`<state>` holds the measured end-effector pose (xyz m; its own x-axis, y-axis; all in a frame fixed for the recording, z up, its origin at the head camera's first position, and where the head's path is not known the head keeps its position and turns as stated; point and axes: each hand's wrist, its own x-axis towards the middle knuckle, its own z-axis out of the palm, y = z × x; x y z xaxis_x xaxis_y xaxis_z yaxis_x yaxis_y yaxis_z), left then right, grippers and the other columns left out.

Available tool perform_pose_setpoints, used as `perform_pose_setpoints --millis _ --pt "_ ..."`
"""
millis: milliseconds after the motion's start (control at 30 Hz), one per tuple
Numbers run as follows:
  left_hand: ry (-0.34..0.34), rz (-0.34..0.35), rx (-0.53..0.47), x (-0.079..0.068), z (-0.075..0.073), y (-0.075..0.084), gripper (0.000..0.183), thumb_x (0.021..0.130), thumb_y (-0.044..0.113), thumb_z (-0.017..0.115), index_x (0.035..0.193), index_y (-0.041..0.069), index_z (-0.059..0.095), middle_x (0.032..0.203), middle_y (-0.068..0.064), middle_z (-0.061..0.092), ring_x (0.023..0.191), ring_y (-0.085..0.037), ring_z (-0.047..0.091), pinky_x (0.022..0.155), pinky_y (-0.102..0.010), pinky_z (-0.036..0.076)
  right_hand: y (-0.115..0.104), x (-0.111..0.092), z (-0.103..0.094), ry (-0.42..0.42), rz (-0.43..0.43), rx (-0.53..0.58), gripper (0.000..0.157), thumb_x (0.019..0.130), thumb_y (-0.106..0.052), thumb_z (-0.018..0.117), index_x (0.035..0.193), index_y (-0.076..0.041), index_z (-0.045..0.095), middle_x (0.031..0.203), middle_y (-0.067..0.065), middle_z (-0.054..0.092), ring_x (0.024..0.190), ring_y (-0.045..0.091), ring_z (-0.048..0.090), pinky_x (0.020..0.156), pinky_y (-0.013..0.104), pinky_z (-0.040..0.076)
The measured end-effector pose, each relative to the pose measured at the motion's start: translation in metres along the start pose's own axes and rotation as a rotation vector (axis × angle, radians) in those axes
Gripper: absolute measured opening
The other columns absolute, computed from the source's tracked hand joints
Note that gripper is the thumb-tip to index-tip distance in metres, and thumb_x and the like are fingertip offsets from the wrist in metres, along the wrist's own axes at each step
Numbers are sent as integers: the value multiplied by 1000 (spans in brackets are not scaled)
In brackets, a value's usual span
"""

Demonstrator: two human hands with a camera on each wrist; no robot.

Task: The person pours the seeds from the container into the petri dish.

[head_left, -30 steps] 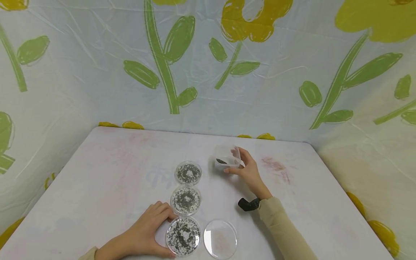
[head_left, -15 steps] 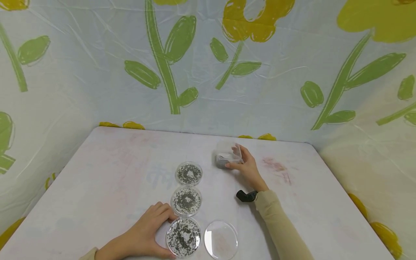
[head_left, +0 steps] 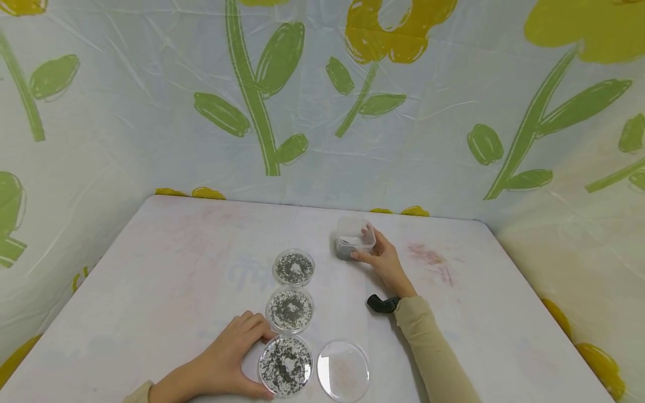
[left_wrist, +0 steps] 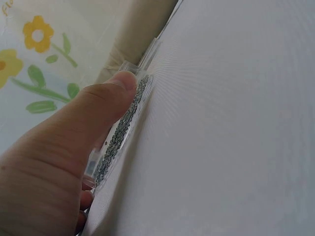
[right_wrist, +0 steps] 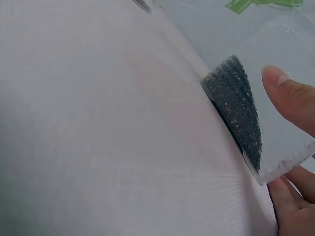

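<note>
My left hand (head_left: 227,358) grips the nearest petri dish (head_left: 285,366) by its rim, with the thumb in front and the fingers behind. Dark specks like small seeds are scattered in that dish; in the left wrist view the thumb overlaps the edge of the dish (left_wrist: 118,140). Farther back, my right hand (head_left: 385,263) holds a clear plastic box (head_left: 353,228) from its right side, thumb low at the front. The right wrist view shows dark seeds (right_wrist: 236,108) heaped at one end of this tilted box.
Two more petri dishes with dark specks, a middle one (head_left: 289,310) and a far one (head_left: 294,268), line up behind the nearest. A clear round lid or dish (head_left: 343,371) lies to its right. Flowered cloth (head_left: 312,168) rises behind the table.
The right hand has changed the tilt of the box, and the seeds now show as a grey mass through its front wall. The right wrist has shifted slightly away. The left hand stays in place.
</note>
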<state>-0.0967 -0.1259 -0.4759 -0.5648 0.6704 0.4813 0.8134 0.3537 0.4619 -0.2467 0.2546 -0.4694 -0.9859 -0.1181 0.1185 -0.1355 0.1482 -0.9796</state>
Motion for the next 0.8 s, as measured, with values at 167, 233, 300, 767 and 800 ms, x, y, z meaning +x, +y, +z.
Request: perform_pose_setpoints --millis 167,233,300,767,800 --pt "1 -1 1 0 0 0 73 63 67 83 117 24 59 109 16 51 95 -2 39 81 -21 33 1 -2 1 12 1 39 97 82 -7 81 157 -8 21 160 10 28 146 19 27 115 31 27" --pt "2 -8 5 0 1 0 74 62 68 83 118 25 59 109 17 51 96 -1 38 81 -21 33 1 -4 2 18 -4 46 96 82 -8 81 157 -7 21 160 10 28 146 19 26 116 33 24" --pt "2 -19 8 -1 1 0 74 62 69 82 117 26 59 109 18 51 96 1 38 82 -21 33 1 -6 2 21 -2 63 96 83 -6 80 157 -6 19 161 11 25 147 21 25 117 35 24" --pt "-5 -35 9 -1 2 0 74 61 70 82 116 27 59 109 19 51 97 1 39 82 -21 34 -13 -58 1 39 111 61 88 92 -14 71 155 -2 11 158 18 24 146 28 26 114 33 29" --pt "-9 -43 4 -1 2 0 74 60 70 82 116 27 59 109 20 51 97 2 39 83 -21 34 -14 -64 2 38 110 69 86 93 -13 71 155 -1 12 157 19 26 145 29 27 112 30 31"
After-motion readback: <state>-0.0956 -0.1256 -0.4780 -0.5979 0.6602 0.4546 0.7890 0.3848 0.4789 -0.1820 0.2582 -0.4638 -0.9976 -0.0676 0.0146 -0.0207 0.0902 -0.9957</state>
